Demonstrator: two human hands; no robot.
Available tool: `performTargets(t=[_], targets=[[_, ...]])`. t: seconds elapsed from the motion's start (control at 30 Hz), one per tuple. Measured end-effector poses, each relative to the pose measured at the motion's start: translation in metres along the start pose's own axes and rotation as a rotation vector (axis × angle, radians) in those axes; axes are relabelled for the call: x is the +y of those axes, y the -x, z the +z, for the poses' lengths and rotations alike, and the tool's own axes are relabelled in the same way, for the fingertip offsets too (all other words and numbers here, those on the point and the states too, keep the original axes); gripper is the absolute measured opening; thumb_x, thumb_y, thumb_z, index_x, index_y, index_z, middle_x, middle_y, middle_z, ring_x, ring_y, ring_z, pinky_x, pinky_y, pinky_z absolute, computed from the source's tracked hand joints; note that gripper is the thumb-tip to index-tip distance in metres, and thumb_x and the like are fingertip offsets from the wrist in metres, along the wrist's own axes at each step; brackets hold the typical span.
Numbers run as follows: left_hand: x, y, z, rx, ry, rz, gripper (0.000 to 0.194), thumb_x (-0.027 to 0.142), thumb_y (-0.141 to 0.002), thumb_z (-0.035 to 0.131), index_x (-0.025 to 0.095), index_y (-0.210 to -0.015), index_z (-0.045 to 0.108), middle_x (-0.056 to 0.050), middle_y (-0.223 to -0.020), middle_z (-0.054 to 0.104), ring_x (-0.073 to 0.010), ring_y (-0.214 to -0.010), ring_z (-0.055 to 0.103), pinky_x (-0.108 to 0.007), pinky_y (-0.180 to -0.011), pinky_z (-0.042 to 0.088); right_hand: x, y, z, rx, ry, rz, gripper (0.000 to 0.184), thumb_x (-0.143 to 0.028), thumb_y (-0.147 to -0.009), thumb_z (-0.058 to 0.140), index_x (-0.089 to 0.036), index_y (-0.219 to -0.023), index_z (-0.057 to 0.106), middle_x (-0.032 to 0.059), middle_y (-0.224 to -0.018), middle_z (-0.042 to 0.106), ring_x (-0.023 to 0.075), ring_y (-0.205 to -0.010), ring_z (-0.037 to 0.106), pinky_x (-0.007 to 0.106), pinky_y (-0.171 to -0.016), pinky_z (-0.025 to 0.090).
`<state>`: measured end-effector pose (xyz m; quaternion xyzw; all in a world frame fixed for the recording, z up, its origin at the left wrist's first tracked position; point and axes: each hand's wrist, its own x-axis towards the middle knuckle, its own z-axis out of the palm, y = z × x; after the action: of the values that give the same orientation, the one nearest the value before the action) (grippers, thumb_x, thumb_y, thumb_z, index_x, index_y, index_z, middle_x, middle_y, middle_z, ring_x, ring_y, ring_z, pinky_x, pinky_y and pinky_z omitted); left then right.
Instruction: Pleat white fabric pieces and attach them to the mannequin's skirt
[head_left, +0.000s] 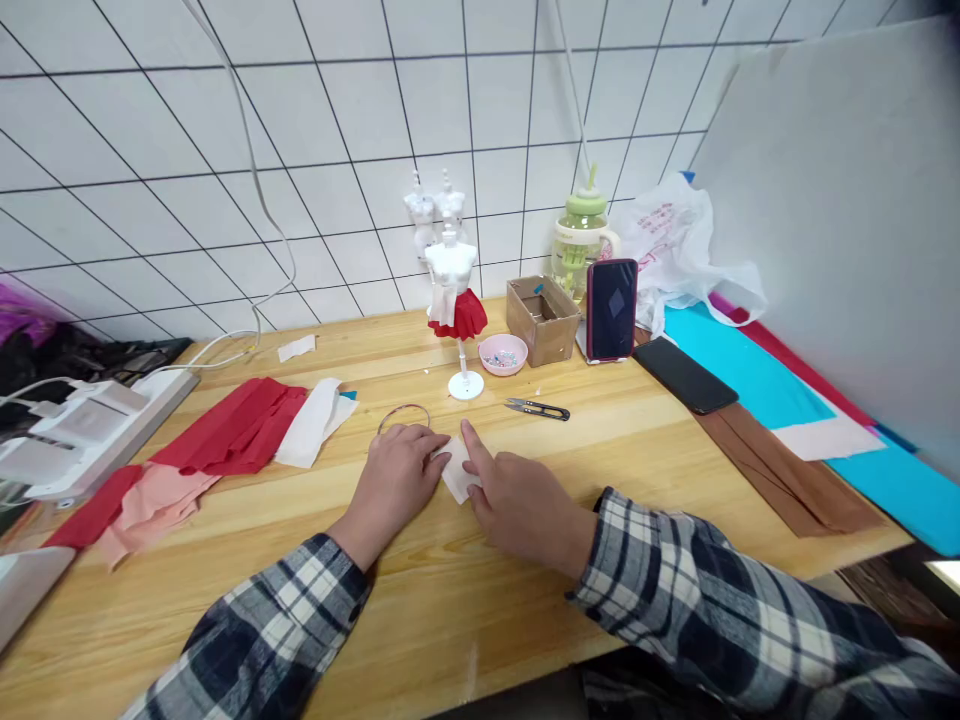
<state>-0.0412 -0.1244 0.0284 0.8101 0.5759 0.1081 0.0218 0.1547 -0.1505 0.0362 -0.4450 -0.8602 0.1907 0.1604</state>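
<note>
A small white piece of cloth is between my two hands, just above or on the wooden table. My left hand is closed at its left edge, thumb against the cloth and the other fingers curled down. My right hand pinches the right edge, its index finger stretched out along the top. Just beyond my left hand lies a thin ring-shaped band, partly hidden. Black thread snips rest beyond my right hand. Farther back stands a miniature white dress form wearing a red pleated skirt.
Red cloth and a white strip lie left, near a power strip. At the back are a pink bowl of beads, a cardboard box, a propped phone and a jug. Brown cloth lies right.
</note>
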Motion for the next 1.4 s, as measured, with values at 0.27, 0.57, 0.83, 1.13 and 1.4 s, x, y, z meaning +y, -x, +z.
performTargets(t=[0.27, 0.57, 0.83, 1.13, 1.4], targets=[[0.003, 0.000, -0.001, 0.036, -0.125, 0.151, 0.028, 0.033, -0.097, 0.047, 0.025, -0.101, 0.073, -0.005, -0.093, 0.072, -0.0256, -0.091, 0.058, -0.044, -0.081, 0.036, 0.036, -0.025, -0.003, 0.225, -0.188, -0.119, 0.061, -0.006, -0.082, 0.047, -0.016, -0.142, 0.041, 0.0030, -0.111, 0.071, 0.0213, -0.098, 0.058, 0.036, -0.090, 0.046], [0.008, 0.010, -0.002, 0.062, -0.167, 0.222, 0.024, 0.026, -0.097, 0.047, 0.026, -0.109, 0.068, -0.005, -0.099, 0.071, -0.0260, -0.097, 0.057, -0.051, -0.093, 0.030, 0.054, -0.050, 0.000, 0.285, -0.068, -0.255, 0.021, -0.016, -0.086, 0.057, -0.019, -0.100, 0.072, 0.0066, -0.113, 0.069, 0.0218, -0.103, 0.057, 0.038, -0.094, 0.043], [0.006, 0.011, 0.001, 0.063, -0.211, 0.241, 0.022, 0.024, -0.096, 0.049, 0.026, -0.109, 0.067, -0.005, -0.102, 0.070, -0.0266, -0.097, 0.056, -0.050, -0.090, 0.031, 0.051, -0.043, 0.002, 0.202, 0.050, -0.278, 0.022, -0.018, -0.086, 0.059, -0.025, -0.099, 0.076, 0.0038, -0.115, 0.070, 0.0211, -0.096, 0.059, 0.038, -0.087, 0.044], [0.005, 0.010, 0.001, 0.064, -0.194, 0.226, 0.023, 0.027, -0.096, 0.048, 0.027, -0.107, 0.068, -0.005, -0.102, 0.069, -0.0268, -0.097, 0.056, -0.050, -0.090, 0.032, 0.048, -0.044, 0.003, 0.145, 0.128, -0.251, 0.025, -0.022, -0.089, 0.055, -0.027, -0.101, 0.076, 0.0029, -0.114, 0.071, 0.0202, -0.093, 0.061, 0.036, -0.083, 0.042], [0.006, 0.011, 0.001, 0.072, -0.174, 0.215, 0.022, 0.026, -0.096, 0.049, 0.026, -0.107, 0.069, -0.006, -0.102, 0.069, -0.0271, -0.099, 0.056, -0.050, -0.091, 0.031, 0.048, -0.043, 0.003, 0.107, 0.174, -0.221, 0.026, -0.024, -0.092, 0.052, -0.028, -0.104, 0.075, 0.0012, -0.118, 0.070, 0.0209, -0.094, 0.060, 0.037, -0.083, 0.042]])
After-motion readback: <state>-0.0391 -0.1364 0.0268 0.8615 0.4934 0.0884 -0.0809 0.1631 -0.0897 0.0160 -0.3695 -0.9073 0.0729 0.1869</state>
